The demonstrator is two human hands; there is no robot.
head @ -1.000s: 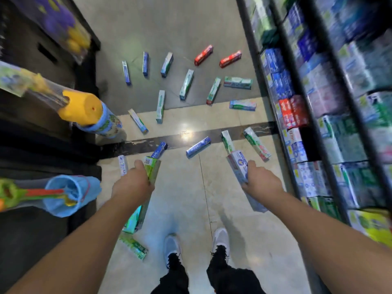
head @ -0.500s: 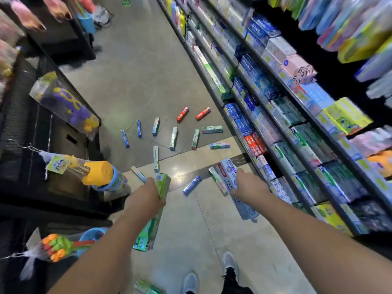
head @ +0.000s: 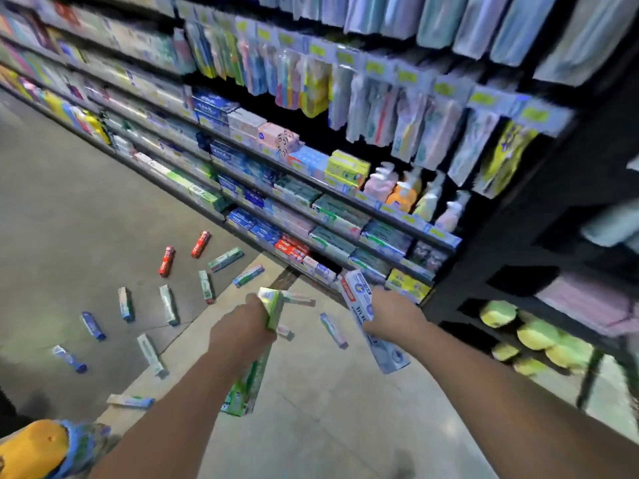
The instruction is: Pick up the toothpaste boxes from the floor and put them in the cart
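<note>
The left hand [head: 243, 328] is gripping a green toothpaste box [head: 257, 361] mid-length; the right hand [head: 390, 316] is clasping a white one [head: 363, 312]; light, stiff, crushable cartons; others are lying scattered on the floor [head: 86, 219] near the shelf's bottom edge; no cart visible.

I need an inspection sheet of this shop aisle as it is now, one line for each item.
Surface: concrete and tile floor, bare near the person.
Job's things: many toothpaste boxes scattered on the floor, two red boxes farthest; no cart in view.
Clutter: yellow-capped toy at lower left.
Grips: left hand holds green boxes; right hand holds a white-blue box.
Cables: nothing seen.
Surroundings: stocked shelves on the right.
</note>
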